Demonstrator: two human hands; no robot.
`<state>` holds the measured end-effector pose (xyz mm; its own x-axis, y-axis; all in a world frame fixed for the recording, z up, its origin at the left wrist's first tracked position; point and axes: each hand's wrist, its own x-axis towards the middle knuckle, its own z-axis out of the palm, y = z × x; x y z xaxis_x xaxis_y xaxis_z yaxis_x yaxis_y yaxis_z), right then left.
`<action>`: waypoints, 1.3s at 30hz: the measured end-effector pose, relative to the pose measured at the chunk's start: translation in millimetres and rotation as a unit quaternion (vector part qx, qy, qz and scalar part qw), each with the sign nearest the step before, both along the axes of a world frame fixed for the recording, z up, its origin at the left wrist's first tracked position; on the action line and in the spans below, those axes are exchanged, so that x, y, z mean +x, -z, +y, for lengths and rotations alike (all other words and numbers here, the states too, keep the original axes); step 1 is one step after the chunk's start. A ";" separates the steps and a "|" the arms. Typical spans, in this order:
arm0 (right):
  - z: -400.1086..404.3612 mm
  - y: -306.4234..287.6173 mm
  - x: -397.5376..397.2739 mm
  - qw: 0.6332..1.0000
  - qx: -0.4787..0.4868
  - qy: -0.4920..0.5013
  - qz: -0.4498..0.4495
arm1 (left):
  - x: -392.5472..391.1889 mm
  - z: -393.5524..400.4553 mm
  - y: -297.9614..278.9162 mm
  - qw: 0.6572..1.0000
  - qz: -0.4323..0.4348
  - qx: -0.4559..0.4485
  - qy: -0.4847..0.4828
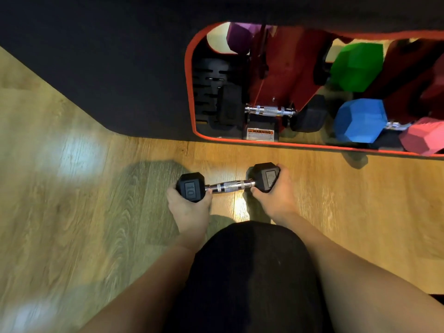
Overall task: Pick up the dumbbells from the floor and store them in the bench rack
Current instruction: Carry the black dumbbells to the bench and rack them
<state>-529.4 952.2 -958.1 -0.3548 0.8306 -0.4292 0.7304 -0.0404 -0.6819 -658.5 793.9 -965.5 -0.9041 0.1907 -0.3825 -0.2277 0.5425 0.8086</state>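
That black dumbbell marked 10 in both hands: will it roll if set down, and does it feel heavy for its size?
The black dumbbell likely won't roll: its ends are six-sided with flat faces. It is probably dense for its size, given the 10 marking and the left hand and right hand each cupping one end. The shiny metal handle looks ridged in the middle, so grip there should hold.

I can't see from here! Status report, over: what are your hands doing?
Left hand and right hand each grip one head of the black 10 dumbbell. Above floor, short of bench rack. Path looks open, over.
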 end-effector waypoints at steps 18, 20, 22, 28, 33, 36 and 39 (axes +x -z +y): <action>65.7 -97.5 36.4 0.961 0.198 0.139 0.134 | 5.1 108.3 -112.3 0.980 0.133 0.126 0.071; 72.7 -108.4 31.9 0.951 0.228 0.150 0.146 | 0.2 115.9 -125.1 0.976 0.151 0.140 0.076; 79.2 -118.8 24.6 0.942 0.253 0.155 0.157 | -5.7 121.9 -136.7 0.973 0.162 0.148 0.074; 93.9 -142.2 0.0 0.925 0.298 0.151 0.179 | -23.8 135.9 -165.5 0.970 0.161 0.172 0.057; 104.7 -145.5 -13.5 0.924 0.299 0.161 0.178 | -36.6 150.1 -168.9 0.972 0.166 0.156 0.050; 111.5 -147.7 -20.9 0.921 0.307 0.161 0.179 | -48.3 159.9 -169.9 0.971 0.187 0.143 0.048; 123.8 -154.0 -26.4 0.917 0.326 0.160 0.166 | -56.8 172.3 -172.3 0.972 0.185 0.139 0.052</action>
